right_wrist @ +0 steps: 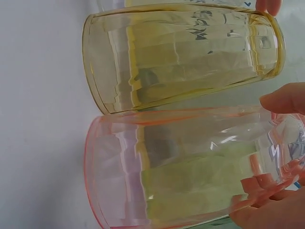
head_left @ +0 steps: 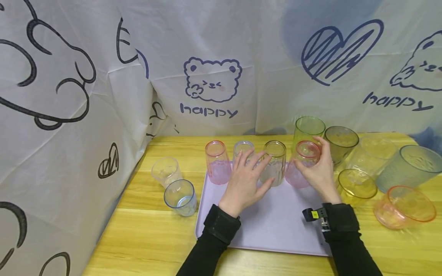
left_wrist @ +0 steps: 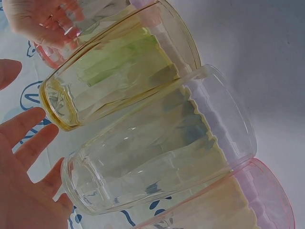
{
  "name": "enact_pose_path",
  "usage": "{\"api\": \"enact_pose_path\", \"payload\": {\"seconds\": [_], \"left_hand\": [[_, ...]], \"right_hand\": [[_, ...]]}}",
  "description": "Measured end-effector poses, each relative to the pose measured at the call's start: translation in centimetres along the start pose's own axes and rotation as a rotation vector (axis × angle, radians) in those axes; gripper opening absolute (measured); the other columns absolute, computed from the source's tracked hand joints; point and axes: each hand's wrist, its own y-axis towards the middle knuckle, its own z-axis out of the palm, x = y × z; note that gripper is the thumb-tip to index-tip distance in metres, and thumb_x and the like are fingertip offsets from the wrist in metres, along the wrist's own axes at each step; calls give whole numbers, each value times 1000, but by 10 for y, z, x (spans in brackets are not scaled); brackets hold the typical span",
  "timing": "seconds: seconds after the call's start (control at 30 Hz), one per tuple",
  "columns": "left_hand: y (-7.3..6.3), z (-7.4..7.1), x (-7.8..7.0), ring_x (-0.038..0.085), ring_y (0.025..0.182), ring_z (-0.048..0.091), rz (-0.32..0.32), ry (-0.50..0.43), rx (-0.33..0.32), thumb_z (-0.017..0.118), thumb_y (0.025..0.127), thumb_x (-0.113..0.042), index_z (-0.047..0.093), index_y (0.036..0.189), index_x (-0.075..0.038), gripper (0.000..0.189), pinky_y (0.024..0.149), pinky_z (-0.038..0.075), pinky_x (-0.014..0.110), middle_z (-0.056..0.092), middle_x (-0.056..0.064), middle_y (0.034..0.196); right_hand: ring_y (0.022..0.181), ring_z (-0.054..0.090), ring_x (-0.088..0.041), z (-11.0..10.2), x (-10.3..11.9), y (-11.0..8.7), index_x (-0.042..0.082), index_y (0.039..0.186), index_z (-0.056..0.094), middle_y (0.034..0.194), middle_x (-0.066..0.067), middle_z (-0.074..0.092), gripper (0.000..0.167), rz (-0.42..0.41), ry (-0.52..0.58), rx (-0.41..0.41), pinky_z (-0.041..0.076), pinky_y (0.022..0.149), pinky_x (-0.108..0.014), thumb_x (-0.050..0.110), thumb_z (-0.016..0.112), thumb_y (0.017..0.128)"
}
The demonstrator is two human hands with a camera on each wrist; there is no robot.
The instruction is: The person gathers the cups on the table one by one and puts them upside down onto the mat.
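Right hand (head_left: 322,173) grips upturned pink glass (head_left: 296,178); left hand (head_left: 243,184) spread wide near clear glass (left_wrist: 147,152).

Pink glass (right_wrist: 190,157) mouth down on tray (right_wrist: 43,143) near one edge, right hand (right_wrist: 274,212) thumb and fingers round its base. Amber glass (right_wrist: 181,57) just beside, mouth down, same edge. Left hand (right_wrist: 273,6) fingertips at amber base. Green shows through pink.

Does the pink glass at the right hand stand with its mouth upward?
No, in the right wrist view the pink glass stands upside down, its wider end on the tray and its narrower base on top.
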Motion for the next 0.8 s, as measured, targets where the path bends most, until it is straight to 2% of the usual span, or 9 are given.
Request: {"api": "enact_pose_path", "payload": {"seconds": [0.1,0.23,0.3,0.4,0.5,0.57,0.63,0.73,0.8], "left_hand": [[0,0,0,28,147,39,1,5,0,63,96,-46,54,145,-22,56,124,28,55,53,-1,151],[0,-1,0,27,147,38,-2,9,5,63,96,-46,54,145,-23,56,125,28,54,52,-1,151],[0,-1,0,27,147,38,-5,8,9,62,96,-46,54,146,-23,56,125,27,53,52,-1,152],[0,-1,-1,27,147,37,-8,4,11,62,96,-46,53,146,-23,56,126,26,52,52,-2,152],[0,0,-1,27,147,38,-9,1,9,62,96,-46,53,146,-23,55,126,25,52,52,-1,152],[0,0,-1,27,147,38,-11,-2,10,62,96,-46,53,146,-23,55,126,25,52,52,-1,152],[1,-1,-1,27,147,38,-12,-6,13,61,97,-46,53,146,-23,55,126,25,52,52,-1,152],[1,-2,-1,27,147,38,-17,-24,19,61,97,-45,52,146,-23,54,125,26,53,52,-1,151],[2,-3,0,28,146,39,-20,-35,17,61,97,-43,52,146,-22,54,125,27,54,52,0,151]], "right_hand": [[130,51,-43,0,0,0,0,148,31,139,-28,50,82,-15,9,12,44,107,-62,0,77,80],[130,51,-46,0,0,0,0,149,30,139,-30,49,83,-18,14,20,43,106,-66,0,76,80],[130,52,-45,0,1,0,0,149,30,140,-29,50,83,-13,7,19,44,106,-63,1,77,80],[129,53,-41,0,3,0,3,149,32,139,-26,52,83,-6,-4,12,47,104,-44,3,78,80],[127,54,-36,-1,6,-1,5,149,34,137,-23,53,83,-8,-4,-7,42,98,-25,4,79,79],[125,53,-34,-1,8,-1,6,149,36,135,-22,54,82,-14,-1,-25,38,94,-19,5,79,80],[125,51,-31,-2,10,-1,6,149,37,134,-21,53,80,-17,9,-41,38,97,-22,4,78,80],[129,47,-31,-4,14,0,3,147,38,136,-22,51,76,-28,38,-55,38,110,-36,3,76,81],[132,45,-31,-6,16,0,0,146,39,137,-22,50,74,-44,65,-63,34,118,-46,2,75,82]]}}
